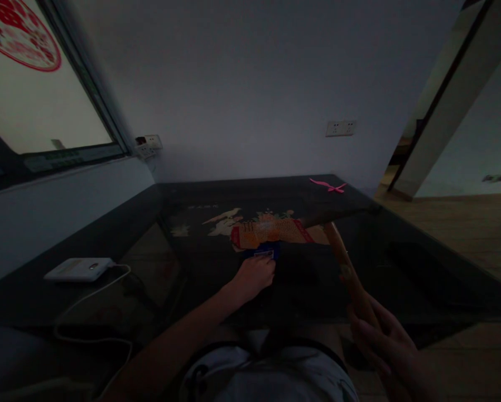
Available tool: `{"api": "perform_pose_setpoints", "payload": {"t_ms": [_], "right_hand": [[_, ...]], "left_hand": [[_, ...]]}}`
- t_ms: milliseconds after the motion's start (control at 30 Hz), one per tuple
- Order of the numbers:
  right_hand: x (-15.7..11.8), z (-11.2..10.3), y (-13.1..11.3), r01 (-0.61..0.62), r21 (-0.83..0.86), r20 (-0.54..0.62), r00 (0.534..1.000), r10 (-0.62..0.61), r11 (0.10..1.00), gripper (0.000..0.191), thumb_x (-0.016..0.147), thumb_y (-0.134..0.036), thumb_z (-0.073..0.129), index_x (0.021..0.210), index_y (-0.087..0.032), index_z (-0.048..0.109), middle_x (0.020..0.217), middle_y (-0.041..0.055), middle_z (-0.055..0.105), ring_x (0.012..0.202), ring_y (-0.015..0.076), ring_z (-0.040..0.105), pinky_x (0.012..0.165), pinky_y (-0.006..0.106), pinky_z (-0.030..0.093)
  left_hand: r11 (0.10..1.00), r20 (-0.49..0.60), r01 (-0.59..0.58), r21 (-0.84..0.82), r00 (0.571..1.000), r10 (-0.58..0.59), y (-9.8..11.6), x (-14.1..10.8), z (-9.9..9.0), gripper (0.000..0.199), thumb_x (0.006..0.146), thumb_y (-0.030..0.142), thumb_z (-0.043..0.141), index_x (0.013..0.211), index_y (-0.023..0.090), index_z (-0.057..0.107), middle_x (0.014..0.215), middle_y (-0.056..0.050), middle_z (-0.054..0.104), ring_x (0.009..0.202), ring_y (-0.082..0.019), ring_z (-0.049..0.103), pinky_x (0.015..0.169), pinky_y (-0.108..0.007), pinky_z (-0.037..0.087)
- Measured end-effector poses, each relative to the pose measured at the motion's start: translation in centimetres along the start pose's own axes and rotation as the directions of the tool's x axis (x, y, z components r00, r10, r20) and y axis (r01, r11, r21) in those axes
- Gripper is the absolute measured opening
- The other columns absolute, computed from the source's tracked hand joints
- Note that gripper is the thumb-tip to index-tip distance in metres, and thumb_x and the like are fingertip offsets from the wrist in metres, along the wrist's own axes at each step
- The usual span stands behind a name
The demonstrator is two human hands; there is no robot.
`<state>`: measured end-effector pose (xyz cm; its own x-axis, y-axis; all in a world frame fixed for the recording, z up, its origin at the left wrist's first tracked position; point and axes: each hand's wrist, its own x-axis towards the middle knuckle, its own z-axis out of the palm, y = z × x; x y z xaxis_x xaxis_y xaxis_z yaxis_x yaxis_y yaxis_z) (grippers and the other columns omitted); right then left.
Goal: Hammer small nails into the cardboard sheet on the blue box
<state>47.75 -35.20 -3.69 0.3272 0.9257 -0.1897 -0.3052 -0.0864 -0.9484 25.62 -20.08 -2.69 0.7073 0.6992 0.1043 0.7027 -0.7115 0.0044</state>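
My left hand [255, 274] is closed at the near edge of a dark blue packet [271, 249] with a white printed label, its fingers pressed together on it. Touching the blue packet's far side lies an orange and red printed bag [271, 233], flat on the dark table. In my right hand [380, 335] is a wooden-handled pick [346, 262], fingers wrapped round the lower handle. Its long dark head reaches across the top of the handle, above the table and near the bag's right end. Dim light hides the head's exact shape.
The dark glossy table [170, 301] stands against a wall and bears a flower-and-bird pattern. A white power bank [81, 269] with a cable [87, 298] lies at left. A pink ribbon [332, 186] is at the far right. Wall sockets [341, 128] are behind.
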Motion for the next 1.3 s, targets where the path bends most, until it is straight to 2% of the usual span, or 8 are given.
{"api": "perform_pose_setpoints", "payload": {"t_ms": [300, 367, 467, 567, 700, 833, 1100, 1300], "right_hand": [[0.1, 0.4, -0.3, -0.01, 0.023, 0.01, 1.0, 0.01, 1.0, 0.061, 0.06, -0.036, 0.079, 0.116, -0.025, 0.057, 0.05, -0.0078, 0.049, 0.03, -0.0015, 0.024, 0.029, 0.009, 0.019], [0.2, 0.5, -0.3, -0.001, 0.025, 0.024, 1.0, 0.001, 1.0, 0.06, 0.06, -0.035, 0.079, 0.116, -0.025, 0.057, 0.051, -0.0076, 0.05, 0.03, -0.0013, 0.025, 0.029, 0.01, 0.018], [0.3, 0.5, -0.1, 0.019, 0.033, 0.016, 1.0, -0.02, 0.999, 0.058, 0.06, -0.035, 0.08, 0.113, -0.025, 0.058, 0.054, -0.007, 0.05, 0.031, 0.0, 0.027, 0.028, 0.012, 0.019], [0.4, 0.5, 0.2, 0.021, 0.008, 0.013, 1.0, -0.021, 1.0, 0.058, 0.06, -0.036, 0.079, 0.113, -0.025, 0.058, 0.053, -0.007, 0.051, 0.028, 0.0003, 0.026, 0.027, 0.013, 0.019], [0.5, 0.5, 0.2, 0.02, -0.022, 0.021, 1.0, -0.019, 1.0, 0.059, 0.06, -0.037, 0.079, 0.113, -0.025, 0.057, 0.053, -0.0059, 0.053, 0.028, 0.0005, 0.027, 0.028, 0.013, 0.021], [0.5, 0.4, 0.1, 0.017, -0.038, 0.039, 0.999, -0.016, 0.999, 0.057, 0.064, -0.038, 0.076, 0.116, -0.026, 0.056, 0.053, -0.0058, 0.053, 0.029, 0.001, 0.027, 0.028, 0.014, 0.021], [0.4, 0.7, -0.2, 0.008, -0.043, 0.077, 0.997, -0.005, 0.999, 0.057, 0.065, -0.04, 0.076, 0.116, -0.026, 0.055, 0.049, -0.0081, 0.047, 0.03, -0.0013, 0.023, 0.032, 0.012, 0.016], [0.5, 0.7, -0.2, -0.007, -0.041, 0.024, 1.0, 0.007, 0.999, 0.059, 0.061, -0.039, 0.078, 0.116, -0.027, 0.058, 0.054, -0.0067, 0.052, 0.03, -0.0018, 0.025, 0.03, 0.011, 0.02]], "left_hand": [[0.911, -0.261, -0.103, -0.4, 0.965, -0.006, -0.4, -2.2, -4.6, 0.016, 0.08, 0.018, 0.055, 0.092, 0.021, 0.064, 0.085, -0.002, 0.068, 0.078, -0.014, 0.061, 0.074, -0.024, 0.046], [0.884, -0.38, -0.114, -0.453, 0.922, -0.075, -1.7, -1.8, -5.9, 0.013, 0.08, 0.023, 0.056, 0.089, 0.02, 0.065, 0.087, -0.002, 0.068, 0.082, -0.015, 0.062, 0.078, -0.026, 0.047], [0.837, -0.546, -0.074, -0.541, 0.788, -0.283, -4.4, 0.0, -7.1, 0.012, 0.077, 0.029, 0.061, 0.083, 0.019, 0.066, 0.087, -0.003, 0.069, 0.083, -0.017, 0.062, 0.081, -0.03, 0.048], [0.76, -0.571, -0.07, -0.646, 0.705, -0.42, -7.0, 2.7, -6.7, 0.013, 0.076, 0.027, 0.061, 0.079, 0.016, 0.065, 0.081, -0.004, 0.069, 0.078, -0.016, 0.062, 0.076, -0.028, 0.05], [0.713, -0.551, -0.111, -0.692, 0.719, -0.423, -8.5, 4.9, -4.8, 0.012, 0.075, 0.025, 0.06, 0.079, 0.014, 0.063, 0.079, -0.004, 0.068, 0.074, -0.014, 0.063, 0.074, -0.027, 0.051], [0.724, -0.532, -0.098, -0.683, 0.746, -0.401, -8.6, 5.1, -3.2, 0.011, 0.075, 0.024, 0.06, 0.079, 0.015, 0.062, 0.078, -0.004, 0.067, 0.072, -0.013, 0.063, 0.073, -0.027, 0.052], [0.723, -0.522, -0.108, -0.683, 0.765, -0.378, -8.8, 4.7, -2.0, 0.009, 0.076, 0.023, 0.058, 0.079, 0.015, 0.061, 0.078, -0.003, 0.065, 0.073, -0.013, 0.063, 0.072, -0.026, 0.052], [0.695, -0.505, -0.11, -0.711, 0.767, -0.395, -9.1, 4.7, -1.4, 0.01, 0.077, 0.023, 0.058, 0.082, 0.014, 0.06, 0.079, -0.003, 0.064, 0.074, -0.013, 0.063, 0.073, -0.027, 0.053]]}}
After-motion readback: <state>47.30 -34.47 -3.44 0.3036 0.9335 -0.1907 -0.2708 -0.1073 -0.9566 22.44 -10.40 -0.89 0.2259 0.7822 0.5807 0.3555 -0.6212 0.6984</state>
